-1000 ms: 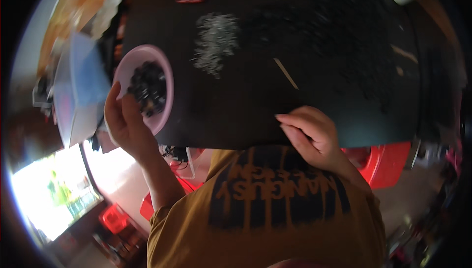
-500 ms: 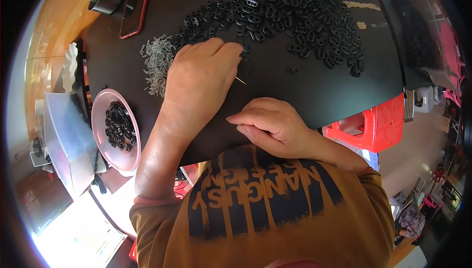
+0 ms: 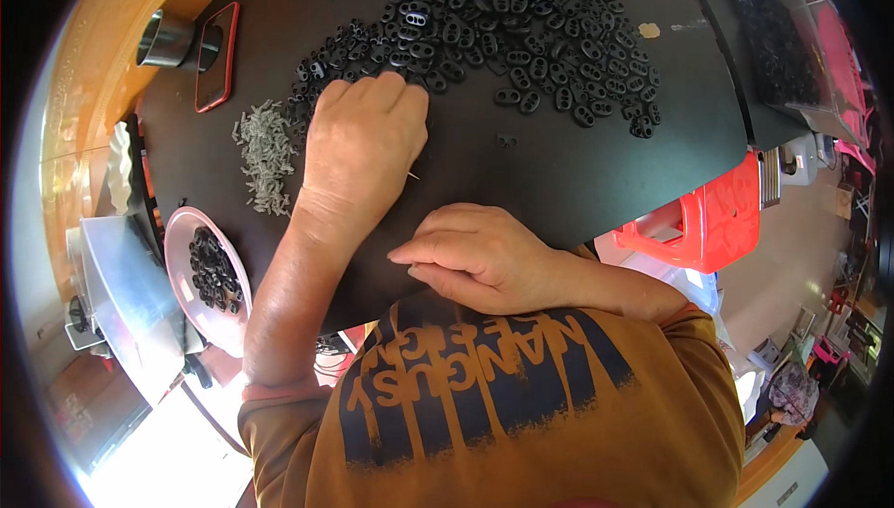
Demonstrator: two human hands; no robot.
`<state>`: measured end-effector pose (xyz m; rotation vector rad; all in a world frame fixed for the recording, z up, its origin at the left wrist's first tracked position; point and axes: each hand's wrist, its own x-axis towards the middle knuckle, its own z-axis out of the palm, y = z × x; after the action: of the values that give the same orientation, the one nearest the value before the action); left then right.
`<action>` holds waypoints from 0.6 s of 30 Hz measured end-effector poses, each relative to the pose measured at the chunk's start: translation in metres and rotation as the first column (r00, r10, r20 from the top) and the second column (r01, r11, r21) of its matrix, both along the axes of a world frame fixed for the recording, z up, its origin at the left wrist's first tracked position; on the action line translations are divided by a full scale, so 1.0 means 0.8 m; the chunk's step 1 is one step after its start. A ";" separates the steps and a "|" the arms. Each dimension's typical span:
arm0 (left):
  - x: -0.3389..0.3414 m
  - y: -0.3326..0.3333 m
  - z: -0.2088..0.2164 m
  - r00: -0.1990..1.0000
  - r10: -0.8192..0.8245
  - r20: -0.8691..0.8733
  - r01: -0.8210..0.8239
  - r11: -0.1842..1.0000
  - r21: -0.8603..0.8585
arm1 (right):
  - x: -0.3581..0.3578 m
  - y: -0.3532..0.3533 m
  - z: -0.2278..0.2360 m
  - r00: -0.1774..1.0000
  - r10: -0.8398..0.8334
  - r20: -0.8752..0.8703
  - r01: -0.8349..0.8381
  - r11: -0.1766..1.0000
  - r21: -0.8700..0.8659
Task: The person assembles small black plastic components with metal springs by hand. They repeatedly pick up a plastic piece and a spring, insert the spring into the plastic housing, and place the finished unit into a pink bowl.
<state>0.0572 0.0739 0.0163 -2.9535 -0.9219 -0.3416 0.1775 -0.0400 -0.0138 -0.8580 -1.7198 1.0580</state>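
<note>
Left hand [image 3: 368, 131]: back upward, knuckles bent, over the left part of the table [image 3: 577, 173] at the near edge of the black pieces [image 3: 540, 33]. Its fingertips are hidden beneath it, so whether they pinch anything cannot be told. The curled pose would suit work on small parts, in my judgement. A pale stick [image 3: 413, 176] shows its tip just right of this hand; whether it is held or lying cannot be established.

Right hand [image 3: 480, 257]: low at the near edge, in front of the shirt [image 3: 559, 387], its side turned up. Fingers lie together, the thumb close under the forefinger. No object is visible there, though a very small one between the tips cannot be ruled out. Keeping it near the body probably steadies that arm.

Black pieces: a broad heap at the far side, one loose piece [image 3: 506, 140] apart on its near side, and a smaller lot inside the pink bowl [image 3: 216, 329] at the near left edge. Grey bits [image 3: 265, 159] form a separate pile left of the left hand, presumably kept apart so that the kinds do not mix. Heap, pile and bowl all appear placed within the left arm's reach. The phone [image 3: 217, 56] and cup [image 3: 166, 38] stand far left, seemingly set aside from the hands.
</note>
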 end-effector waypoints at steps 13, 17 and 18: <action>-0.071 -0.075 0.004 0.281 0.887 0.368 0.628 0.120 -0.769 | -0.009 0.004 0.000 0.998 -0.054 0.029 0.054 0.998 0.027; -0.075 -0.090 0.007 0.300 0.870 0.391 0.576 0.161 -0.801 | -0.010 -0.001 0.008 0.994 -0.104 -0.016 0.101 0.986 -0.134; -0.076 -0.092 0.010 0.320 0.860 0.396 0.538 0.179 -0.824 | -0.009 0.000 0.014 0.990 -0.130 -0.053 0.121 0.982 -0.147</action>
<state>-0.0032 0.0000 0.0245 -2.7929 -2.6508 -2.8400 0.1702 -0.0400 -0.0030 -0.9999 -1.5310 1.1209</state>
